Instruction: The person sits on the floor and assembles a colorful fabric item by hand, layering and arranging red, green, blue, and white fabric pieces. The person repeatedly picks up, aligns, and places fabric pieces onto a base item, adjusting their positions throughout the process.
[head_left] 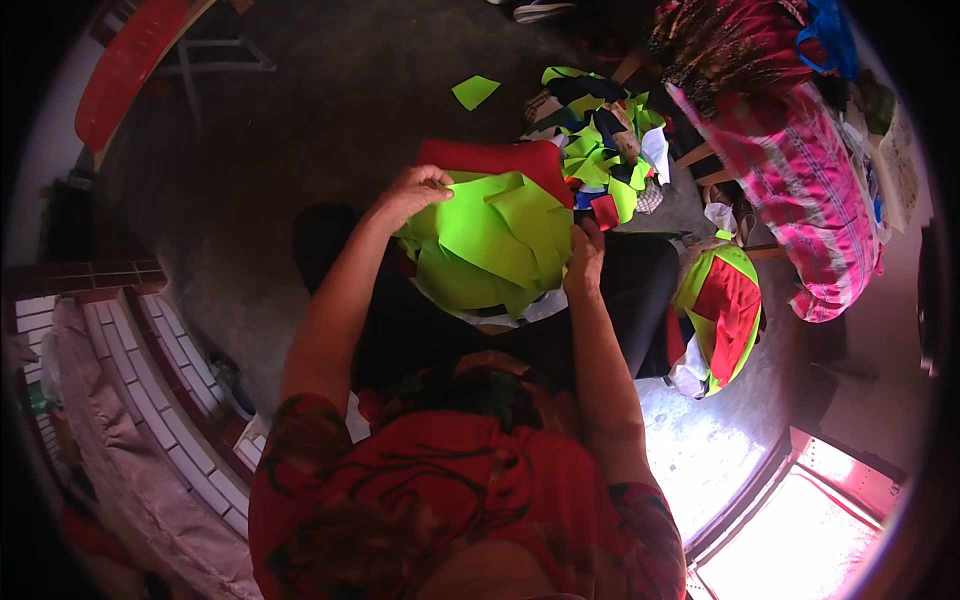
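Several overlapping lime-green cloth pieces [490, 235] form a rounded heap over my lap. My left hand [410, 195] is closed at the heap's upper left, thumb and fingers pinching a green edge. At the right edge, my right hand [586, 258] grips the side of the heap; its fingertips are partly hidden. A red cloth [500, 157] lies just beyond the green pieces, touching them. Something whitish shows under the heap's near edge, too covered to name.
A pile of green, dark, white and red scraps [610, 145] lies ahead to the right. One green scrap [475, 92] is on the floor. A stuffed red-and-green bundle [722, 315] stands at my right, near a pink checked cloth [800, 190]. A tiled ledge [150, 400] runs along the left.
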